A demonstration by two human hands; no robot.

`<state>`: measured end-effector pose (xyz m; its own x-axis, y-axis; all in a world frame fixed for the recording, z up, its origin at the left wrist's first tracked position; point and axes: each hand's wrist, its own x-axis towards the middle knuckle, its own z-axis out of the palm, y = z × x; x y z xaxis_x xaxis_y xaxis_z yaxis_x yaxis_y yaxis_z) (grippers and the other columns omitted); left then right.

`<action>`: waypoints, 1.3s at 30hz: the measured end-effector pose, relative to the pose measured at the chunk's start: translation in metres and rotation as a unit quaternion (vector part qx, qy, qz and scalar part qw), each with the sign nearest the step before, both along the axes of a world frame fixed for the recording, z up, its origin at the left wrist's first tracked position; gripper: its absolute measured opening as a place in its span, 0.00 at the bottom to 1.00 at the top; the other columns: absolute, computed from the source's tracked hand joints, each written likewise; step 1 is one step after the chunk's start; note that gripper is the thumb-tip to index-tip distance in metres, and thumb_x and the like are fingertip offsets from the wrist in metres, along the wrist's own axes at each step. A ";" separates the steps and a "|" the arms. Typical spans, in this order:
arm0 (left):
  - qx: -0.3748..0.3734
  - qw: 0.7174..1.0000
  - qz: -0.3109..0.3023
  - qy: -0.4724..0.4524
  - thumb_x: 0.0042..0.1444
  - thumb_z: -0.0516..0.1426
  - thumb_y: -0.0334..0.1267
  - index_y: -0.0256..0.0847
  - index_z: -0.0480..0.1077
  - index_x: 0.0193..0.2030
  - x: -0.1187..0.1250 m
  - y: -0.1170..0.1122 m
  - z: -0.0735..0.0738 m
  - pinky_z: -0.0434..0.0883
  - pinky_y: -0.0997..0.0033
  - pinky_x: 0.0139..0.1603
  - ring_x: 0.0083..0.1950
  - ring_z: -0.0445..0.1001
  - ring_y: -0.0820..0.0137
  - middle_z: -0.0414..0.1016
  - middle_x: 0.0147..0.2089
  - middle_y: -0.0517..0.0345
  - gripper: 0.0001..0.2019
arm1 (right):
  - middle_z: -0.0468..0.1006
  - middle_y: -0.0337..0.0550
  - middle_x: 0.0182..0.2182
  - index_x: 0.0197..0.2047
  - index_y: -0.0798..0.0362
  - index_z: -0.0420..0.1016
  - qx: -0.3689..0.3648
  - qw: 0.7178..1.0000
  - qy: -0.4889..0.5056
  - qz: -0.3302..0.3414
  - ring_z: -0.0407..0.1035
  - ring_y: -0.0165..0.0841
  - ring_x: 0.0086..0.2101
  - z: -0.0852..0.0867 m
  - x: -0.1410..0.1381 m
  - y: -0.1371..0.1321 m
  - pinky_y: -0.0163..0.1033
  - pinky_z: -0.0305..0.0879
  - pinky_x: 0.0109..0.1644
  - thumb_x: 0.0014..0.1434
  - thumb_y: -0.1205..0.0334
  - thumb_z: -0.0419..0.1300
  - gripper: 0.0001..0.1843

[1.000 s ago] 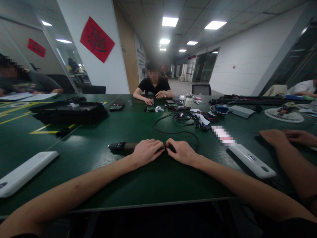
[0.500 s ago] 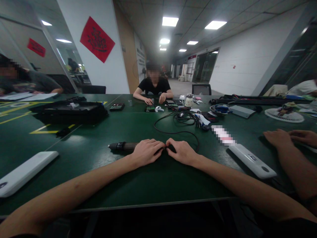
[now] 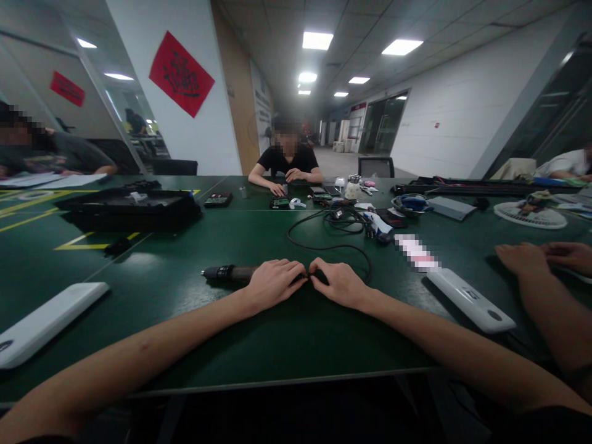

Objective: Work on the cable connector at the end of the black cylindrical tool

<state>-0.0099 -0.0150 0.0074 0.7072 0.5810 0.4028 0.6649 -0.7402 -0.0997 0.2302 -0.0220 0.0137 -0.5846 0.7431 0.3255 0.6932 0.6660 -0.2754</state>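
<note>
An electric screwdriver (image 3: 231, 273) lies flat on the green table, its black tip pointing left. Over its rear end is my left hand (image 3: 277, 282), fingers curled round the body. My right hand (image 3: 340, 283) is closed at the black cable (image 3: 367, 262), which curves in behind it. The fingertips of both hands nearly meet at the screwdriver's back end. My fingers hide the cable's end, so I cannot tell whether it sits in the tool.
White oblong devices lie at left (image 3: 55, 320) and right (image 3: 472, 299). A black tray (image 3: 129, 209) stands at the far left. Across the table a person (image 3: 287, 160) handles small circuit boards (image 3: 280, 202). Another person's hands (image 3: 522, 259) rest at the right, near a white fan part (image 3: 530, 214).
My hands and the screwdriver hold almost the same position. The person across has lifted one hand from the table toward the chest.
</note>
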 end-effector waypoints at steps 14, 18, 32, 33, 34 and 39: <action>0.003 1.000 -0.005 -0.003 0.71 0.53 0.47 0.45 0.70 0.51 0.000 0.000 -0.001 0.72 0.64 0.45 0.46 0.79 0.65 0.80 0.46 0.56 0.11 | 0.80 0.41 0.39 0.52 0.48 0.68 0.009 1.000 -0.011 -0.005 0.76 0.36 0.37 -0.001 0.000 0.000 0.37 0.63 0.42 0.70 0.61 0.59 0.09; 0.002 1.000 -0.024 -0.001 0.70 0.53 0.42 0.46 0.70 0.54 0.000 -0.001 0.000 0.72 0.64 0.48 0.47 0.79 0.65 0.80 0.50 0.56 0.10 | 0.80 0.41 0.40 0.53 0.48 0.68 0.008 1.000 -0.006 -0.002 0.76 0.36 0.38 -0.001 0.000 0.000 0.37 0.63 0.43 0.70 0.61 0.58 0.09; 0.017 0.999 -0.029 0.037 0.74 0.48 0.48 0.46 0.70 0.61 -0.001 0.004 -0.001 0.73 0.65 0.47 0.48 0.78 0.64 0.80 0.52 0.54 0.17 | 0.77 0.42 0.45 0.46 0.50 0.71 -0.001 0.998 0.054 0.021 0.73 0.33 0.37 0.001 -0.003 0.001 0.37 0.66 0.43 0.69 0.63 0.60 0.04; 0.019 0.999 -0.033 0.037 0.75 0.48 0.47 0.46 0.71 0.60 -0.001 0.005 -0.001 0.73 0.65 0.47 0.48 0.78 0.64 0.80 0.52 0.54 0.17 | 0.76 0.43 0.48 0.46 0.50 0.72 0.002 0.998 0.058 0.024 0.72 0.32 0.38 0.001 -0.004 0.000 0.37 0.67 0.43 0.69 0.64 0.60 0.03; 0.022 0.998 -0.039 0.038 0.75 0.47 0.47 0.46 0.71 0.60 -0.002 0.006 -0.001 0.73 0.64 0.48 0.48 0.79 0.64 0.80 0.52 0.54 0.17 | 0.74 0.44 0.50 0.46 0.50 0.72 0.006 0.998 0.060 0.024 0.72 0.31 0.38 0.001 -0.004 0.000 0.37 0.68 0.43 0.69 0.63 0.61 0.03; 0.022 0.995 -0.098 0.031 0.74 0.48 0.45 0.46 0.74 0.59 -0.021 0.021 0.001 0.75 0.65 0.49 0.49 0.81 0.66 0.81 0.55 0.56 0.17 | 0.71 0.45 0.53 0.49 0.49 0.72 0.026 0.997 0.076 0.022 0.72 0.34 0.41 0.005 -0.003 -0.004 0.40 0.71 0.45 0.67 0.61 0.63 0.08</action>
